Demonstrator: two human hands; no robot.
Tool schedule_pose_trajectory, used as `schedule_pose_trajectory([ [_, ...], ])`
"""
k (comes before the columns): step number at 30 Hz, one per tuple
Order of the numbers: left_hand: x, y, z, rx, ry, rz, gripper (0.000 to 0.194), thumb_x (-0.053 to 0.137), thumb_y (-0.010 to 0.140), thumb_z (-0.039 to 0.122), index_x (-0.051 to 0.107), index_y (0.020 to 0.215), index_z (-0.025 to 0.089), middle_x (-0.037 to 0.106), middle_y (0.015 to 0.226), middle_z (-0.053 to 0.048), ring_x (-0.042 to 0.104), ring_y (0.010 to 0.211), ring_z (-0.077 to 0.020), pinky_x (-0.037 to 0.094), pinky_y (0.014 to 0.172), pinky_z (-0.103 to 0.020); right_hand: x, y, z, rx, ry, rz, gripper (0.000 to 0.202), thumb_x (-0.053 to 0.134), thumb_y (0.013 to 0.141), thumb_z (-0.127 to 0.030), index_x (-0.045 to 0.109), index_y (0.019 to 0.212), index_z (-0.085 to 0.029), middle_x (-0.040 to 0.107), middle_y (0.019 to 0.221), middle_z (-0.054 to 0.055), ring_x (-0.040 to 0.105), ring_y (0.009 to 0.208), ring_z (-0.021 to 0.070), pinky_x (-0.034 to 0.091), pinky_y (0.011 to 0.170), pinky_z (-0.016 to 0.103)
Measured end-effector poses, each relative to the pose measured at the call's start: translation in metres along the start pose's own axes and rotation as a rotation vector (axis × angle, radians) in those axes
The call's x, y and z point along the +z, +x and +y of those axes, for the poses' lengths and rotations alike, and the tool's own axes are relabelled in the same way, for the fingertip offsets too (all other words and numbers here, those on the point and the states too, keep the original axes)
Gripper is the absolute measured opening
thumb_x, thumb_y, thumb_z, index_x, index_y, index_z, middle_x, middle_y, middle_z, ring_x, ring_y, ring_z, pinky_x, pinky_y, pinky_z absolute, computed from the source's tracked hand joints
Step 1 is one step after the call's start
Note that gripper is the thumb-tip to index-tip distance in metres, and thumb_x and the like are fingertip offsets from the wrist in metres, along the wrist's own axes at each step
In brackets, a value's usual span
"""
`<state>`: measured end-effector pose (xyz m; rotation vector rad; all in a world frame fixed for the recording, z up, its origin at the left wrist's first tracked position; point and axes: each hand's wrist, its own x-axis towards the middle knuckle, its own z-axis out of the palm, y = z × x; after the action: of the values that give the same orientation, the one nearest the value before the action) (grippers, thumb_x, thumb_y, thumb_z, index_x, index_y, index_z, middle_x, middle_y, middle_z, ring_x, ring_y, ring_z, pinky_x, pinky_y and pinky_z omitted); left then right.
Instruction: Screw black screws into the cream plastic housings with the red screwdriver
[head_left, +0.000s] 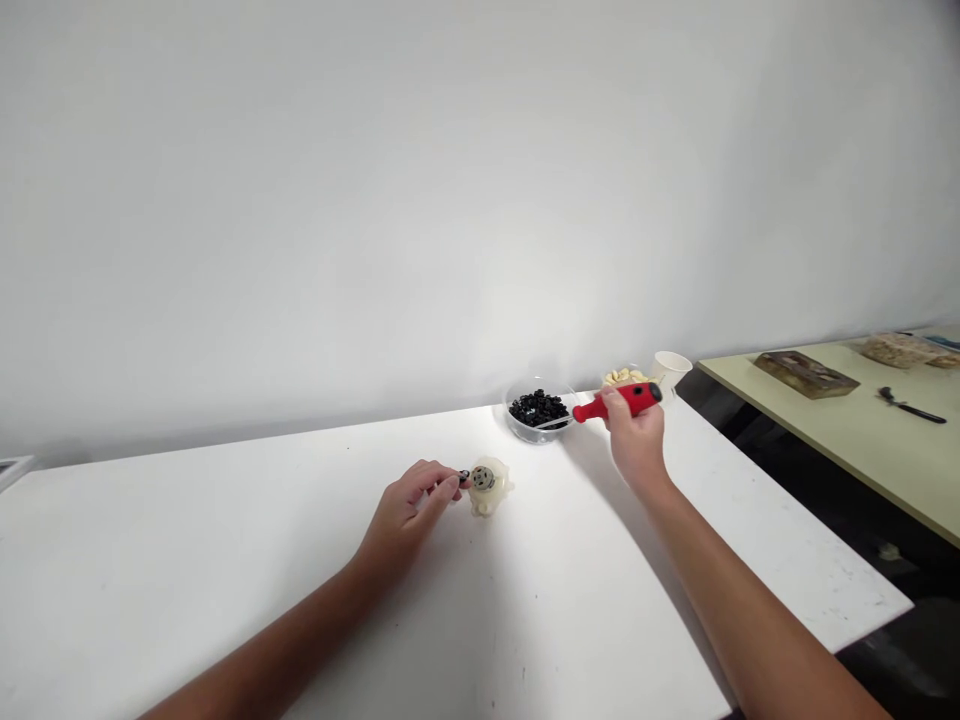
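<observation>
My left hand [421,502] pinches a small black part [464,476] between thumb and fingertips. Right beside it, a cream translucent housing [484,508] rests on the white table, with a grey metal disc-shaped piece [482,478] set in its top. My right hand [636,440] is wrapped round the red handle of a screwdriver [616,402], whose shaft points left. The shaft lies across the near rim of a clear round bowl [519,429] holding many small black pieces [537,407]. Whether its tip touches those pieces I cannot tell.
Behind my right hand are a dish of pale yellow pieces [624,377] and a white paper cup [672,368]. On a greenish table [840,440] to the right lie a worn block [805,374] and a black-handled tool [911,405]. A white wall [375,220] stands behind.
</observation>
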<state>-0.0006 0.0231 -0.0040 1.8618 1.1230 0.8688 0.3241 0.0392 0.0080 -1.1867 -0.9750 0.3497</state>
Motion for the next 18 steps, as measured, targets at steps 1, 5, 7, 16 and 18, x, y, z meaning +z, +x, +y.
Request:
schedule_pose_trajectory([
  [1, 0.000, 0.000, 0.000, 0.000, 0.001, -0.005, 0.034, 0.048, 0.103, 0.044, 0.073, 0.090, 0.024, 0.071, 0.096, -0.004, 0.066, 0.095, -0.0238, 0.047, 0.083, -0.033, 0.001, -0.004, -0.002, -0.070, -0.062, -0.062, 0.028, 0.070, 0.090, -0.043, 0.066, 0.081, -0.017, 0.060, 0.071, 0.001, 0.055, 0.067, 0.0168, 0.046, 0.063, 0.030],
  [5, -0.001, 0.000, -0.002, 0.009, 0.022, -0.006, 0.035, 0.047, 0.103, 0.044, 0.074, 0.092, 0.024, 0.071, 0.095, -0.004, 0.066, 0.094, -0.0242, 0.047, 0.084, -0.034, 0.007, -0.017, -0.015, -0.223, -0.170, -0.262, 0.020, 0.068, 0.093, -0.036, 0.068, 0.084, -0.019, 0.061, 0.075, 0.002, 0.054, 0.070, 0.0174, 0.043, 0.065, 0.031],
  [7, -0.001, 0.001, -0.003, 0.012, 0.023, -0.003, 0.035, 0.047, 0.103, 0.044, 0.074, 0.093, 0.024, 0.071, 0.096, -0.004, 0.066, 0.095, -0.0247, 0.048, 0.084, -0.034, 0.009, -0.020, -0.017, -0.216, -0.180, -0.311, 0.018, 0.068, 0.093, -0.035, 0.068, 0.085, -0.019, 0.063, 0.077, 0.002, 0.055, 0.072, 0.0177, 0.043, 0.066, 0.030],
  [16, -0.002, 0.002, 0.003, 0.008, 0.053, -0.002, 0.036, 0.046, 0.102, 0.046, 0.071, 0.089, 0.024, 0.072, 0.093, -0.005, 0.066, 0.094, -0.0259, 0.047, 0.085, -0.035, 0.007, 0.005, 0.007, 0.254, 0.209, 0.125, 0.036, 0.076, 0.083, -0.051, 0.060, 0.079, -0.019, 0.050, 0.061, -0.004, 0.042, 0.051, 0.0104, 0.033, 0.043, 0.023],
  [18, -0.003, 0.003, 0.003, 0.007, 0.064, 0.008, 0.036, 0.046, 0.102, 0.046, 0.070, 0.087, 0.023, 0.072, 0.091, -0.005, 0.066, 0.092, -0.0260, 0.047, 0.084, -0.035, 0.006, 0.010, 0.007, 0.299, 0.311, 0.163, 0.035, 0.077, 0.081, -0.047, 0.057, 0.077, -0.020, 0.046, 0.059, -0.006, 0.035, 0.046, 0.0079, 0.026, 0.039, 0.022],
])
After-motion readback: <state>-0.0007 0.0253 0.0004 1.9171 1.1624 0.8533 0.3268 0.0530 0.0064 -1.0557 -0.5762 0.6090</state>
